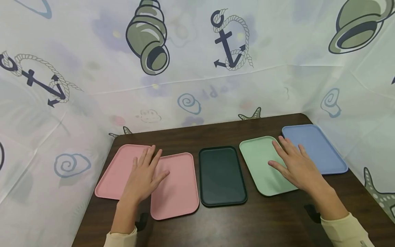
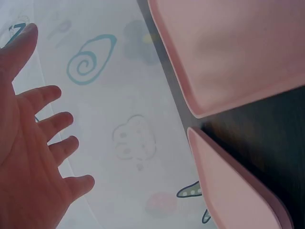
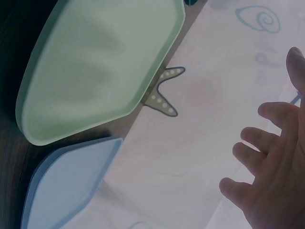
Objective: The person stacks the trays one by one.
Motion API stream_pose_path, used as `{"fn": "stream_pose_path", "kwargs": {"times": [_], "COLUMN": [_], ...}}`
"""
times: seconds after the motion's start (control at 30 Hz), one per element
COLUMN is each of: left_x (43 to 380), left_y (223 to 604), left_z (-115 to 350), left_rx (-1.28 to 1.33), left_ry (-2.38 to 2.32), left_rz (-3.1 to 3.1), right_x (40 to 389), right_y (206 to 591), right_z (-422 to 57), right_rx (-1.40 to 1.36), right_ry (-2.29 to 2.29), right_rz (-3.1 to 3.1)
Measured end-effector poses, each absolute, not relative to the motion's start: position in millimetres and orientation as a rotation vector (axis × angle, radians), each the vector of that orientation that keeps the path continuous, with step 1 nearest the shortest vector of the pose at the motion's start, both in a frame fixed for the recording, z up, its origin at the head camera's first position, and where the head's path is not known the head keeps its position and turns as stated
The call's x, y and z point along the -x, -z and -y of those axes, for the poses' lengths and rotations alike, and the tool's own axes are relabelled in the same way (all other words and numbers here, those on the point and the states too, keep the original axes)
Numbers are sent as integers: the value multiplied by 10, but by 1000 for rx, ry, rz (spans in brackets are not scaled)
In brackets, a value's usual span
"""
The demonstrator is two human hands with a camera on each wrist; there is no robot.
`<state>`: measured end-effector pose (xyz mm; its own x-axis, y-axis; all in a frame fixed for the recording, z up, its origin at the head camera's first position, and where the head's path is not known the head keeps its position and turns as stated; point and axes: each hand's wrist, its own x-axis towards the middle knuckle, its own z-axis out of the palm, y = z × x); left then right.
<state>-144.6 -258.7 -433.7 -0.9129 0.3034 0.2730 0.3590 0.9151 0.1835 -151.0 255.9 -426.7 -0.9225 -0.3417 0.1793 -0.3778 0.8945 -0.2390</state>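
Creased pale cloth (image 1: 191, 55), printed with shells (image 1: 146, 36) and anchors (image 1: 226, 48), hangs behind a dark, wood-grained bench (image 1: 262, 219). Across the lower half of the frame lie five trays: an outer pink tray (image 1: 117, 171) at left, an inner pink tray (image 1: 179, 188), a dark green tray (image 1: 223, 176) near the middle, a light green tray (image 1: 260, 163) and a blue tray (image 1: 321, 147) at right. The left hand (image 1: 142, 180) appears to hover over the pink pair, the right hand (image 1: 297, 169) over the light green one; all visible fingers are extended and spread, gripping nothing.

Sideways force looks the main danger: the outer pink tray and the blue one sit close to the bench's side edges, so an outward shove could send either over. Narrow gaps mean a careless nudge could knock neighbours together, and the low rims may offer little to pinch.

All five look like smooth, matte plastic: flat rectangles with rounded corners and thin raised rims.
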Motion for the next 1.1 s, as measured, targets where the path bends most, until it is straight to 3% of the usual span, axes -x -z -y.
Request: {"fn": "stream_pose_path", "kwargs": {"times": [0.3,0.53,0.77,1.1], "left_x": [1471,1461,1463,1471], "left_y": [4366,4407,4578,4787], "left_z": [2499,2164,1746,1405], "left_rx": [574,541,461,545], "left_ry": [379,433,531,425], "left_rz": [2747,2609,2779,3066], "right_x": [1458,1405,1353,1286], "right_y": [4266,4306,4411,4714], "right_z": [-2488,-2334,-2074,-1746], "right_rx": [-576,-542,-439,-331], "right_ry": [-484,-495,-756,-860], "right_rz": [2906,2868,2958,3111]}}
